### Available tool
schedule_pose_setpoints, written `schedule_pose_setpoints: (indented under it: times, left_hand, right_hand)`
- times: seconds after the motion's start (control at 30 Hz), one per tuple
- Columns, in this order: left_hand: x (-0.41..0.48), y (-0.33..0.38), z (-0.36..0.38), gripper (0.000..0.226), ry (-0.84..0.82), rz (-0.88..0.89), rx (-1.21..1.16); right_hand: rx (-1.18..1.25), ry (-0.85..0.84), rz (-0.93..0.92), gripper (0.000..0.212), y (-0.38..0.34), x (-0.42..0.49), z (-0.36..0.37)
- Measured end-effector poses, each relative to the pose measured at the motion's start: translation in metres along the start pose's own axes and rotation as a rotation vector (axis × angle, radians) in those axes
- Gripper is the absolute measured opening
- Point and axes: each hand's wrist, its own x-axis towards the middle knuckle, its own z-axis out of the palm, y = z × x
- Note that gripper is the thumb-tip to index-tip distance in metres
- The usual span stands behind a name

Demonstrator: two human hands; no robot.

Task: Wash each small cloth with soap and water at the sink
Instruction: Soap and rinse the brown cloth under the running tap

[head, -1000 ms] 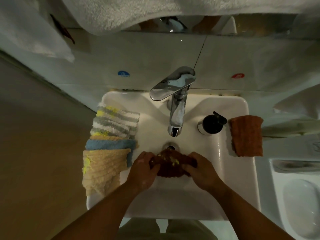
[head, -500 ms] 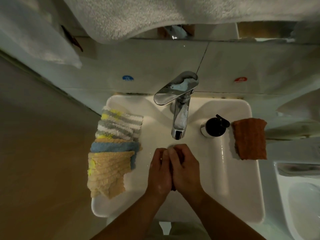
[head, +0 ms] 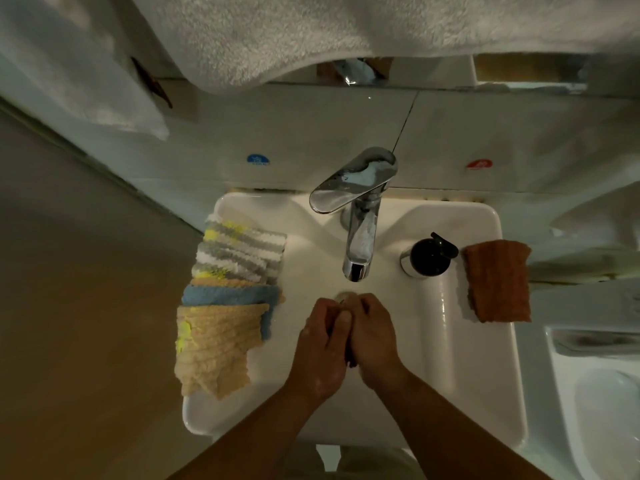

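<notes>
In the sink point(head: 485, 375) basin, just in front of the drain point(head: 346, 294) and below the tap point(head: 358, 237) spout: left grip point(head: 320, 344) and right grip point(head: 372, 336) pressed side by side, fingers curled round a dark cloth point(head: 351, 362), only a sliver of it showing between the palms. Along the sink's left edge, a lapped row: striped cloth point(head: 242, 252) at the back, blue cloth point(head: 228, 294) in the middle, beige cloth point(head: 214, 344) nearest, overhanging that edge. On the right edge, an orange cloth point(head: 497, 282) lying flat, just beside a black-topped soap dispenser point(head: 429, 258). Bare basin right of the grips and toward the front edge. Above the back edge, a hanging white towel point(head: 311, 32).
</notes>
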Motion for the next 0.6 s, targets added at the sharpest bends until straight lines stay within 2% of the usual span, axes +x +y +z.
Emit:
schedule_pose_setpoints:
  times: [0.1, 0.17, 0.23, 0.3, 0.33, 0.4, 0.5, 0.53, 0.6]
  left_hand:
    - [0.017, -0.003, -0.007, 0.013, 0.132, -0.057, -0.051]
    - [0.014, -0.004, -0.005, 0.021, 0.113, -0.069, -0.111]
    - [0.000, -0.001, 0.001, 0.029, 0.049, -0.034, -0.082]
    - [-0.009, 0.005, 0.000, 0.023, -0.029, -0.003, -0.061]
    - [-0.005, 0.003, -0.003, 0.017, -0.040, 0.019, -0.009]
    - [0.010, -0.001, -0.009, 0.010, 0.014, 0.001, 0.054]
    - [0.016, -0.001, -0.006, 0.012, 0.125, -0.088, -0.052]
    - [0.009, 0.002, -0.002, 0.016, 0.105, -0.068, -0.055]
    - [-0.008, 0.007, 0.004, 0.018, 0.016, -0.018, -0.053]
  right_hand:
    - [-0.107, -0.062, -0.251, 0.021, -0.003, -0.033, 0.004]
    - [-0.116, -0.077, -0.353, 0.021, -0.006, -0.036, 0.002]
    - [-0.114, -0.001, -0.225, 0.017, -0.007, -0.012, -0.002]
    - [-0.025, 0.002, -0.016, 0.017, -0.006, 0.006, -0.008]
    - [-0.013, -0.018, 0.010, 0.019, -0.003, 0.004, -0.007]
    - [-0.083, -0.065, -0.116, 0.021, 0.002, -0.020, -0.002]
    - [-0.139, -0.100, -0.324, 0.019, -0.002, -0.043, 0.000]
    - [-0.135, -0.061, -0.313, 0.016, -0.002, -0.035, 0.000]
    - [-0.099, 0.023, -0.153, 0.016, -0.006, -0.008, -0.007]
